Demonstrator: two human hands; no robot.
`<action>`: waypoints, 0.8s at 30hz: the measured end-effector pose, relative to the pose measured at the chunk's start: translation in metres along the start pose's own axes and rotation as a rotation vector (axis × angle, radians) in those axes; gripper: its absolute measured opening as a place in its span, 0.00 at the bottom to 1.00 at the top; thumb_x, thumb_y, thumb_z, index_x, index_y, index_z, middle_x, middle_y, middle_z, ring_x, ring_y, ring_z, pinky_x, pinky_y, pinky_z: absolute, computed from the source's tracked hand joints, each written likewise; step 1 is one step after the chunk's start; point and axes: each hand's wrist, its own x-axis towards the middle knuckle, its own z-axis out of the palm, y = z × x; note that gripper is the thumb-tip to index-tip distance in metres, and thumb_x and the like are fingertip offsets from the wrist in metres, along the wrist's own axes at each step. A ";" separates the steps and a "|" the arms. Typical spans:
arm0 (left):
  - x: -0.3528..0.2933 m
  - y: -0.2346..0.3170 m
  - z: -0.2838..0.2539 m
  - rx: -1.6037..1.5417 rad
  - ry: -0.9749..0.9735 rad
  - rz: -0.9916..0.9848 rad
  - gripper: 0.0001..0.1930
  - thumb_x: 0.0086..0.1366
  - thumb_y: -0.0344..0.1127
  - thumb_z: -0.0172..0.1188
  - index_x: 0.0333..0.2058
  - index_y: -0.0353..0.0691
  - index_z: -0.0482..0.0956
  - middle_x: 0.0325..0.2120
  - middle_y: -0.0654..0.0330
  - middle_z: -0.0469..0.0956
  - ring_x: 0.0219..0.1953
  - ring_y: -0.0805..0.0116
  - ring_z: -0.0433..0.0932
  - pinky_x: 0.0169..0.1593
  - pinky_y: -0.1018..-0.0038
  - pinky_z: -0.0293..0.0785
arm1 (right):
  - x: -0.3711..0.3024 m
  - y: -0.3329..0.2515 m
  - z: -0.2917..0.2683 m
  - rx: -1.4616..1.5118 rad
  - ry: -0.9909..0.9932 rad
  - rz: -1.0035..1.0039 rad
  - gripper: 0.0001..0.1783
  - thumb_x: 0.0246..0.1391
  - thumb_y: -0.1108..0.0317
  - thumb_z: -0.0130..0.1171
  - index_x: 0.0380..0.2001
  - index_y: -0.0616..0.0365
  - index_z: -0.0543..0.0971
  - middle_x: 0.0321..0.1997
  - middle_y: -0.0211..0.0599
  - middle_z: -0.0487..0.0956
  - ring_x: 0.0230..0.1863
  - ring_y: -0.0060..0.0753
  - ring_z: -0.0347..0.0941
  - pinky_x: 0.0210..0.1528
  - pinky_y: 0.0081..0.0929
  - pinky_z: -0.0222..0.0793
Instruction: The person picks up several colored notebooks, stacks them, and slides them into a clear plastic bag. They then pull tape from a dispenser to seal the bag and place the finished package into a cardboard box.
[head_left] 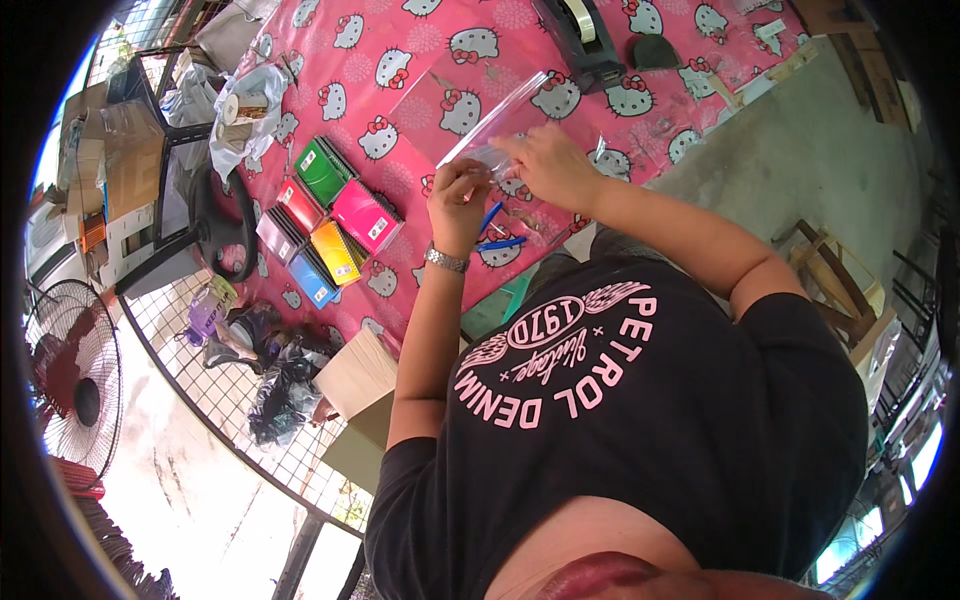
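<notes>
Both my hands are raised over a table covered with a pink cartoon-cat cloth (330, 95). My left hand (458, 192), with a metal watch on its wrist, pinches the near edge of a clear plastic bag (478, 105). My right hand (548, 162) grips the same edge just to the right. The bag lies flat on the cloth, stretching away from me. Blue pens (500, 240) lie on the cloth just below my hands, partly hidden by the left one.
Several small spiral notebooks lie in a cluster to the left, among them green (322, 170), pink (365, 213) and yellow (338, 250) ones. A black tape dispenser (580, 35) stands at the far edge. A cardboard box (355, 375), wire grid and fan (75, 380) are at lower left.
</notes>
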 end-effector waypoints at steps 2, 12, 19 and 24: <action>0.005 -0.001 -0.002 -0.006 -0.004 -0.086 0.07 0.45 0.26 0.68 0.27 0.40 0.83 0.36 0.59 0.75 0.39 0.65 0.74 0.40 0.71 0.72 | 0.007 -0.009 -0.005 -0.045 -0.087 0.153 0.23 0.47 0.66 0.60 0.49 0.56 0.72 0.30 0.41 0.78 0.36 0.45 0.73 0.47 0.40 0.62; 0.037 0.011 -0.013 0.417 -0.167 -0.111 0.10 0.37 0.39 0.70 0.22 0.47 0.83 0.39 0.66 0.77 0.50 0.61 0.65 0.53 0.59 0.56 | 0.029 0.070 -0.062 0.484 0.312 0.609 0.20 0.53 0.56 0.57 0.46 0.54 0.77 0.37 0.41 0.81 0.42 0.39 0.77 0.45 0.31 0.71; 0.064 0.007 -0.023 0.337 -0.321 -0.168 0.21 0.37 0.38 0.72 0.34 0.48 0.81 0.37 0.67 0.80 0.47 0.61 0.68 0.53 0.58 0.57 | -0.003 0.161 -0.061 0.471 0.297 0.931 0.20 0.48 0.55 0.64 0.36 0.62 0.78 0.28 0.32 0.78 0.30 0.27 0.72 0.35 0.24 0.68; 0.072 -0.003 -0.029 0.281 -0.465 -0.113 0.23 0.36 0.38 0.74 0.36 0.45 0.82 0.36 0.64 0.79 0.47 0.61 0.68 0.53 0.64 0.64 | -0.004 0.151 -0.060 0.907 0.373 0.970 0.08 0.51 0.64 0.62 0.28 0.57 0.77 0.24 0.22 0.71 0.27 0.20 0.69 0.31 0.19 0.65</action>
